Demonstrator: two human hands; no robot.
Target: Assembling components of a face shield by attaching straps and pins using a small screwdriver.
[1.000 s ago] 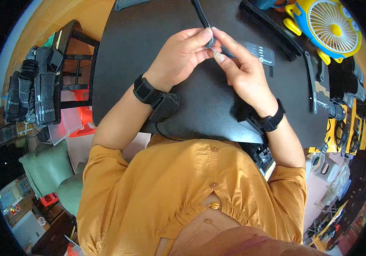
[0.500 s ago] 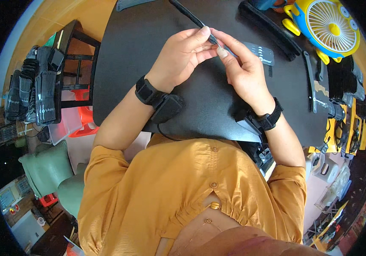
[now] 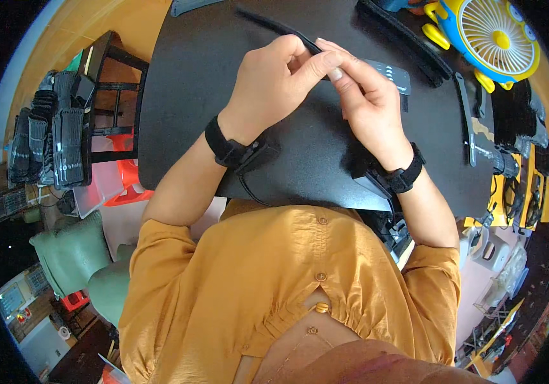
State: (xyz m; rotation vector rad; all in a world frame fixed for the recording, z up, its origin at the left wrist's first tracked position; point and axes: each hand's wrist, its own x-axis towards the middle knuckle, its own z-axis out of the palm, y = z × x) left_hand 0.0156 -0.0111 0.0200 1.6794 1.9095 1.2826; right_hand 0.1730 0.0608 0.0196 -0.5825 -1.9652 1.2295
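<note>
Since the view half a second earlier, the left hand is rolling over to show its back, its thumb is now reaching across to the right fingertips, and the black strip is slanting flatter, its free end pointing farther left.

The two hands are meeting over the far part of the black table. The left hand is gripping the strip between thumb and curled fingers; the right hand is pinching at the strip's near end, though the fingers are hiding that end itself. Working it well is, in my judgement, calling for a steady right pinch while the left thumb is doing the pressing, with the loose length kept untwisted and the hidden end checked by eye. A limp strip is likely to be bending if the left grip is sitting too far from the end.

As for containers, at far left, stacks of flat black packs are seemingly resting on a black stool. Beside it a translucent plastic piece is standing; whether it is a box or a sheet I cannot tell. At far right, a clear plastic bag is lying crumpled, its contents too blurred to make out.
</note>
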